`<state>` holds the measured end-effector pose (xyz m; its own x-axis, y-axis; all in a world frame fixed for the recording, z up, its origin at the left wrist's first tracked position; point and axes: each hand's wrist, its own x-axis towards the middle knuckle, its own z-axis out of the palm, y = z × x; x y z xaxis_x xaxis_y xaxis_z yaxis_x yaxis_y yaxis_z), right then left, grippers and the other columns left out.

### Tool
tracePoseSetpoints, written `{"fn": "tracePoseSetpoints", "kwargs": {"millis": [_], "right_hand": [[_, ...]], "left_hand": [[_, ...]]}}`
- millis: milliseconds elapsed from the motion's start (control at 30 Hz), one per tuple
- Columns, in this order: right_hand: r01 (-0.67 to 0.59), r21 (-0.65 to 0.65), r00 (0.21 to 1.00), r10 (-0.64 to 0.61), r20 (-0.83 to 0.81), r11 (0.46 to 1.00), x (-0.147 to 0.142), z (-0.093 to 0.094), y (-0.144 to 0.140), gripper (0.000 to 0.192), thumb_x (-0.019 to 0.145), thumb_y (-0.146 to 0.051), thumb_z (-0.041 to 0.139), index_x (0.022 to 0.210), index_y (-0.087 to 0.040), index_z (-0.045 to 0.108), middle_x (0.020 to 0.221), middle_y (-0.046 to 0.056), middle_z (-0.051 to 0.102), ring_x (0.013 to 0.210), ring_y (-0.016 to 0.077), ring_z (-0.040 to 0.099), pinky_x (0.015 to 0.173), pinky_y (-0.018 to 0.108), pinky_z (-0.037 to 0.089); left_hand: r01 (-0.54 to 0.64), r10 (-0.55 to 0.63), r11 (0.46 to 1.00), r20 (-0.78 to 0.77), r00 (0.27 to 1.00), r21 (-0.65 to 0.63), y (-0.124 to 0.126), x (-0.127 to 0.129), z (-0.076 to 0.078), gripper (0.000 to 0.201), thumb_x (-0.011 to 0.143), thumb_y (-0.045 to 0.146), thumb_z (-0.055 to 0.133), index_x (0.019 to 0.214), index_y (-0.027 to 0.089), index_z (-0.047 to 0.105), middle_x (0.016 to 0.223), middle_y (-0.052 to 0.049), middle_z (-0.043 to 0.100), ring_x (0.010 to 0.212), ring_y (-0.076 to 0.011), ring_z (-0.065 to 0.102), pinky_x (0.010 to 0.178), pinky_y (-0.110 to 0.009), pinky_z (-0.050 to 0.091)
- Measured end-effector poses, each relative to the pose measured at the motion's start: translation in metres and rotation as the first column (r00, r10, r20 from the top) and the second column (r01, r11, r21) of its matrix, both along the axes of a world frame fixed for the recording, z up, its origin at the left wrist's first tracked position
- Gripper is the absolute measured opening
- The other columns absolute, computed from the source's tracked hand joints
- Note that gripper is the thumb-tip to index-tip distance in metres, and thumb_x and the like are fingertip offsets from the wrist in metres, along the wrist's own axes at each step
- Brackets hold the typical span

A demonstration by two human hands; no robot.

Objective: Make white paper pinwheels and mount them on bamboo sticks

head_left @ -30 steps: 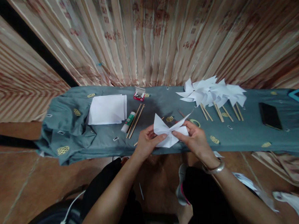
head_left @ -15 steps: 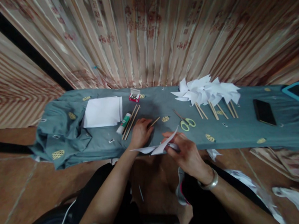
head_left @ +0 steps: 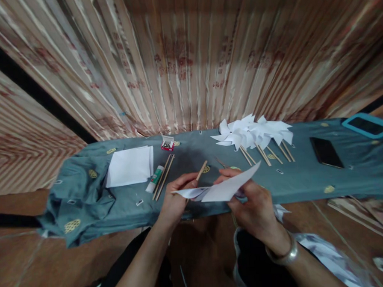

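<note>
The folded sheet [head_left: 227,188] is matt white paper; the stick [head_left: 201,171] looks like bare wood. Soft grey-blue cloth [head_left: 302,178] covers the counter. The phone [head_left: 326,152] is glossy black, the bracelet [head_left: 285,255] seemingly polished metal.

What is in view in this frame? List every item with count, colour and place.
folded paper piece: one, white, held in both hands over the near table edge
wooden stick: one, tan, in the left hand, behind the paper
paper stack: one, white, left on the table
glue stick: one, white and green, right of the stack
loose sticks: a few, tan, beside the glue stick
small box: one, red, open, far edge
pinwheels: several, white on tan sticks, right of centre
scissors: one, mostly hidden behind the paper
phone: one, black, right
tablet: one, teal case, far right
tablecloth: grey-green, gold motifs
curtain: striped, behind
left hand: grips stick and paper
right hand: grips paper; silver bangle on wrist
</note>
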<state>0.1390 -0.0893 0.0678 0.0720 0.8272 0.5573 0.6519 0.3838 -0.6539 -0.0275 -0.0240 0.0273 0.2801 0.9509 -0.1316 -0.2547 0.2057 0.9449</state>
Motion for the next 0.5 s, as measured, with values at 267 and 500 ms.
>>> {"fn": "tracePoseSetpoints", "kwargs": {"millis": [267,500], "right_hand": [[-0.016,-0.072,0.958,-0.005,-0.287,0.997,-0.018,0.014,0.004,0.030,0.078,-0.020,0.068,0.109,-0.024,0.066,0.096,0.003,0.077,0.086,0.0183,0.073,0.075,0.028,0.060],[-0.056,-0.094,0.925,0.017,-0.379,0.994,-0.025,0.019,0.009,0.030,0.078,-0.020,0.068,0.107,-0.025,0.067,0.094,0.002,0.077,0.084,0.0174,0.074,0.071,0.026,0.061]], "left_hand": [[-0.017,0.017,1.000,-0.007,1.000,-0.017,-0.019,-0.016,0.019,0.024,0.066,0.031,0.078,0.086,0.017,0.078,0.083,-0.003,0.072,0.066,-0.0130,0.059,0.062,-0.022,0.046],[-0.081,0.089,0.984,0.048,0.995,-0.156,-0.024,-0.014,0.033,0.031,0.056,0.034,0.083,0.082,0.020,0.079,0.085,-0.003,0.074,0.075,-0.0161,0.066,0.067,-0.023,0.051]]}}
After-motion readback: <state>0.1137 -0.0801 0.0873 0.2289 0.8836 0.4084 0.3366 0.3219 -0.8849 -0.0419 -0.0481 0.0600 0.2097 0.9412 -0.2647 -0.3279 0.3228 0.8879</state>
